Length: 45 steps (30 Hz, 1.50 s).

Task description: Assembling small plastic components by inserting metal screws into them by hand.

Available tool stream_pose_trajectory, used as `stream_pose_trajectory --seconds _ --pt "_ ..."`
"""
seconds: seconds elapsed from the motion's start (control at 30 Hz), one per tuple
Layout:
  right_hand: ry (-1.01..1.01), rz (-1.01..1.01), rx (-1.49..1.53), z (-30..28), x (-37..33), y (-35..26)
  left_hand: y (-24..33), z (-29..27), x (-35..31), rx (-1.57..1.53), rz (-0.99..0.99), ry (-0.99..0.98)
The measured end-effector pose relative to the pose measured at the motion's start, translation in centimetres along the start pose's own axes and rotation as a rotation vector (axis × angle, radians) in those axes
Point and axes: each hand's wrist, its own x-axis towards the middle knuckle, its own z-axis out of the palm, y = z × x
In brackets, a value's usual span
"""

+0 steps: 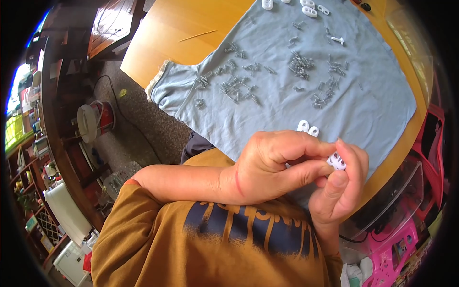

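Observation:
A small white two-hole cord lock (pixel 337 161) is held between my two hands, in front of my chest. My left hand (pixel 279 165) reaches across from the left, its thumb and forefinger pinched at the piece's left side. My right hand (pixel 342 189) closes round it from the right with thumb and fingers. Just beyond my left hand, white cord lock pieces (pixel 308 128) lie on the light blue cloth (pixel 277 115), partly hidden by that hand. Small metal springs (pixel 300 64) are scattered over the cloth in loose groups.
More white cord lock pieces (pixel 310 10) lie at the far edge, with a white T-shaped plastic part (pixel 338 40) nearer. A thin wooden stick (pixel 197 36) rests on the bare wooden table (pixel 165 33). A bucket (pixel 95 119) stands on the floor at left; a pink plastic item (pixel 394 251) is at right.

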Motion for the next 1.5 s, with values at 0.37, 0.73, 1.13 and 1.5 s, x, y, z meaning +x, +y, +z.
stream_pose_trajectory --seconds 0.37,0.73,1.13,1.5 --pt "-0.002 -0.049 0.117 -0.2 -0.1 0.5 1.2 -0.1 0.4 0.144 0.029 -0.013" --pt "-0.018 -0.028 0.15 -0.6 0.1 0.5 0.9 0.7 0.7 0.139 0.073 0.079" --pt "0.041 -0.077 0.033 -0.3 -0.1 0.1 0.7 0.9 0.4 0.122 0.064 0.092" --pt "0.055 -0.113 0.035 -0.2 -0.3 0.4 1.0 0.8 0.2 0.099 0.011 0.07"
